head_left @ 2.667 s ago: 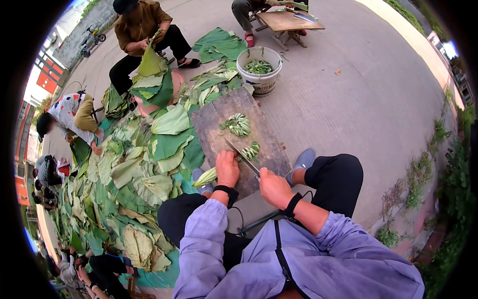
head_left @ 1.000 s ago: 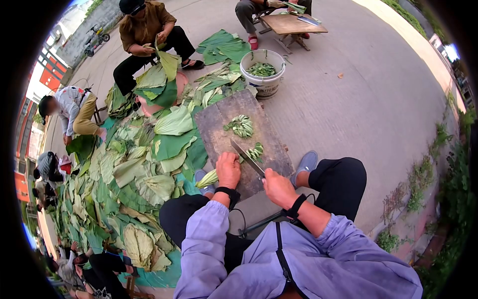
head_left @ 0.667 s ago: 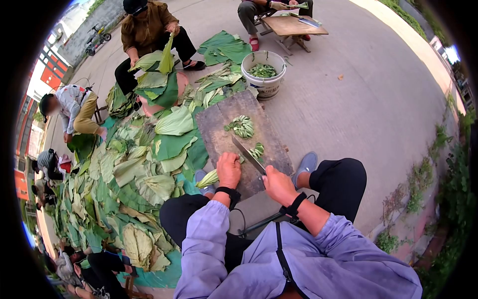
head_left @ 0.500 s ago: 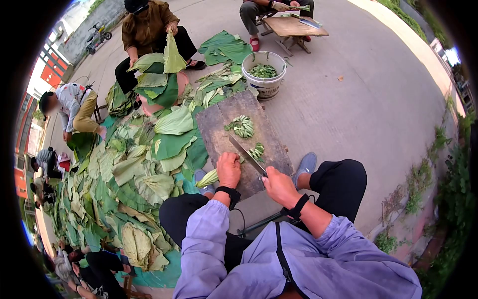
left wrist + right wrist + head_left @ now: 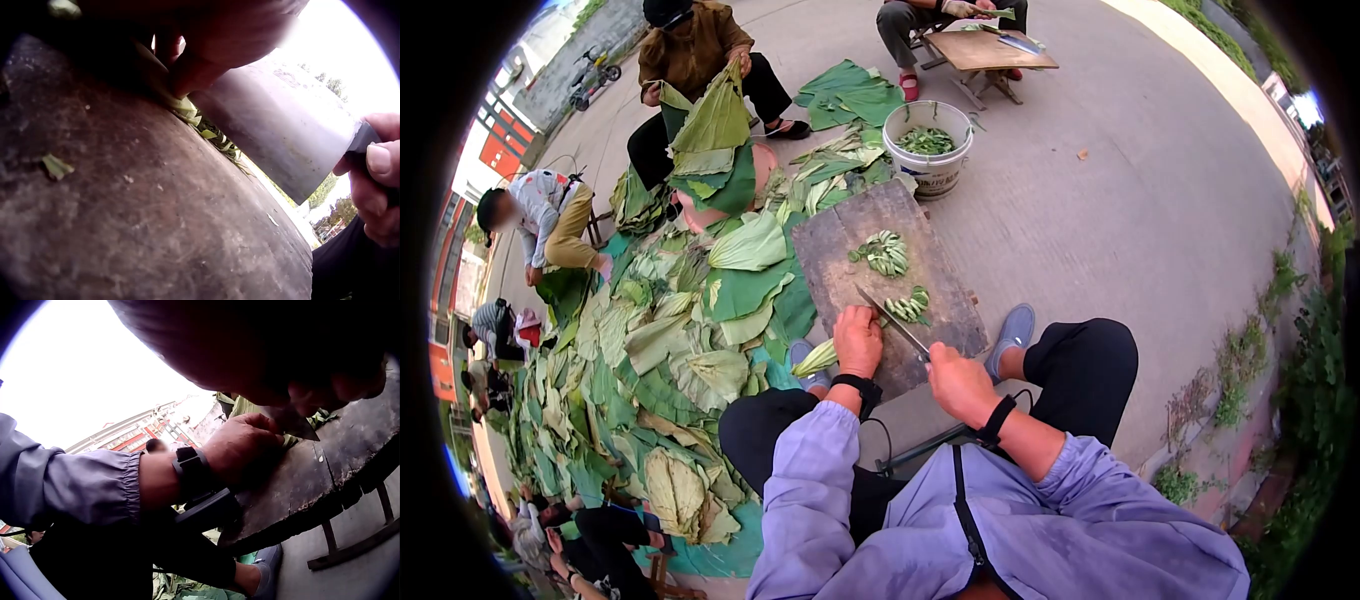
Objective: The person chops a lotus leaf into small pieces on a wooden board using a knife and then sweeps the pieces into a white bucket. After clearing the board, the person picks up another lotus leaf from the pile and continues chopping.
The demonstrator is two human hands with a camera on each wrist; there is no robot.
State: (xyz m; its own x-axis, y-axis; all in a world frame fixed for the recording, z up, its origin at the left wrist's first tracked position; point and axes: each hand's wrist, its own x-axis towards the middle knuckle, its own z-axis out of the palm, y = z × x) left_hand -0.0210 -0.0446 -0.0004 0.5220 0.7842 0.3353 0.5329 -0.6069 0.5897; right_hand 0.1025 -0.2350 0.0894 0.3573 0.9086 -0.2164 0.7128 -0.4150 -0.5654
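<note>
Gripping the leaf [image 5: 816, 359] on the board [image 5: 948, 325], likely so it can't slip, the left hand [image 5: 857, 342] curls near the knife [image 5: 892, 320] the right hand [image 5: 962, 383] holds.

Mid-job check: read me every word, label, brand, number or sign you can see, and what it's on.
No text can be read for certain.
White bucket: dark printed lettering, too small and blurred to read.
Knife blade: faint marks near its upper edge, unclear whether lettering.
Red panels: no legible words.
</note>
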